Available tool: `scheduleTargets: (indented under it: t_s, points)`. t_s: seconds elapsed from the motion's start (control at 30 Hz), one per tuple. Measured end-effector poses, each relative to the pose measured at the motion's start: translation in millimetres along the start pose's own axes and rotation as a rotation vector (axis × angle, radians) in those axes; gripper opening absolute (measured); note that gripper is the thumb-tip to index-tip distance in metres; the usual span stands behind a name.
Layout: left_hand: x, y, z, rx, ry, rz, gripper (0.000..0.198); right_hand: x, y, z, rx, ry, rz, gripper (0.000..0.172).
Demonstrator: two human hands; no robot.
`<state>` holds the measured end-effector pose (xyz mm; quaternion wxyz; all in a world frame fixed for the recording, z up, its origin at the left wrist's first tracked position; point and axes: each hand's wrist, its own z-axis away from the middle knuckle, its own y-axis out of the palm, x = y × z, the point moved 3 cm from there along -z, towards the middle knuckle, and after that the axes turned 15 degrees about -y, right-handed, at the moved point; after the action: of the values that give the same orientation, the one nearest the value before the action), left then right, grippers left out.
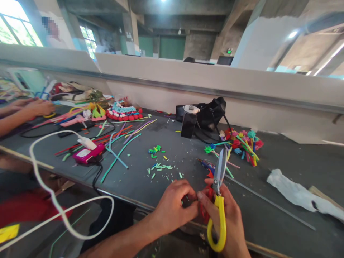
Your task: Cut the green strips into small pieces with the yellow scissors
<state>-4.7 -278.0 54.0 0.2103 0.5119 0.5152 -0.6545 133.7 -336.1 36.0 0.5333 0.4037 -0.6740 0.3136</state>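
Right hand: the right hand (234, 218) was at the near edge of the table (271, 152), fingers curled and clamped on the scissors; thumb reached toward the other hand. The undersides of the fingers were hidden.
Scissors: the scissors (220, 208) stood with blades toward the far side and the yellow loop hanging near; the rest of the handle was hard to separate from the hand.
Red part: a red part (204, 212) showed between the hands, mostly covered; could not tell whether it belonged to the scissors.
Left hand: the left hand (176, 202) lay just beside the right thumb, fingers bent toward its thumb; could not tell whether they were clamped on anything.
Clippings: pale green clippings (162, 167) lay scattered beyond the left hand; smallest bits blurred.
Blue tool: a blue, dark-tipped object (207, 165) lay beyond the scissors, partly hidden by the blades; kind unclear.
Flower bunch: multicoloured flower bunch (247, 143) on the right; single stems overlapped.
Stems: loose coloured stems (115, 161) lay left of the clippings, near a magenta box (87, 153).
Co-worker: another person's hands (40, 107), far left, blurred; the forearms were cut off by the frame.
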Motion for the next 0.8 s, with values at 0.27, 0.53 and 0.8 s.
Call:
scheduleTargets:
  t_s: [0.27, 0.53, 0.8]
  points:
    - [-2, 5.3, 3, -0.048, 0.022, -0.047, 0.013, 6, 2, 2, -0.050, 0.037, -0.010, 0.056]
    - [2, -1.5, -6, -0.029, -0.175, 0.220, 0.010, 0, 2, 3, 0.018, -0.062, 0.134, 0.048]
    - [13, -35.2, -24, 0.010, -0.372, 0.996, 0.012, -6, 9, 13, 0.170, -0.608, 0.690, 0.036]
